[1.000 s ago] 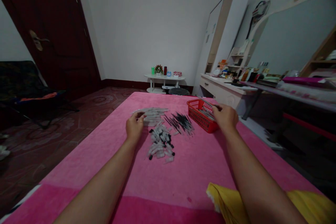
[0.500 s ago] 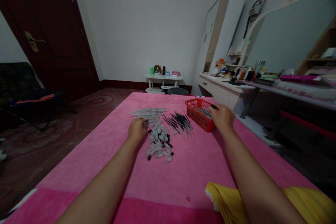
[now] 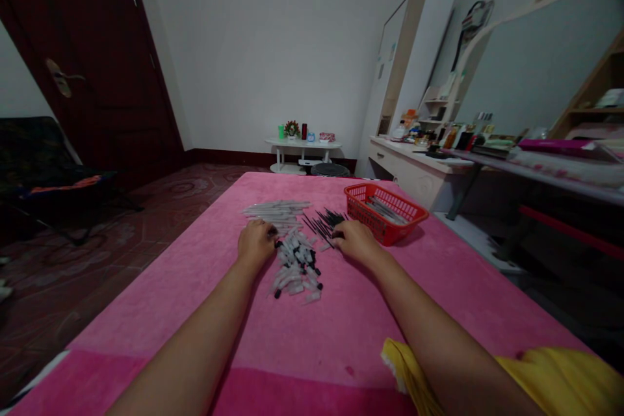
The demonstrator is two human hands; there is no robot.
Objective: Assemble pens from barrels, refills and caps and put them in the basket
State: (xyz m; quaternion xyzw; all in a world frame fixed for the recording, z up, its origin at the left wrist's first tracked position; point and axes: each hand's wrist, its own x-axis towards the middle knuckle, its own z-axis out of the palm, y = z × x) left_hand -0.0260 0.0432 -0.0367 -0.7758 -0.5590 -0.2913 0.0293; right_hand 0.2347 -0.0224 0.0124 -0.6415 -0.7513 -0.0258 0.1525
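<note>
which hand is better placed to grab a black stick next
Probably the right hand: it is right at the black sticks, near the red basket. The left hand is farther off, beside the pale tubes and the caps.

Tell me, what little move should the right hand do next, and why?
Perhaps the right hand should pinch one of the slender black rods: it sits right at their loose pile, though I can't tell whether it holds one. The left hand is by the long, thin whitish tubes.
</note>
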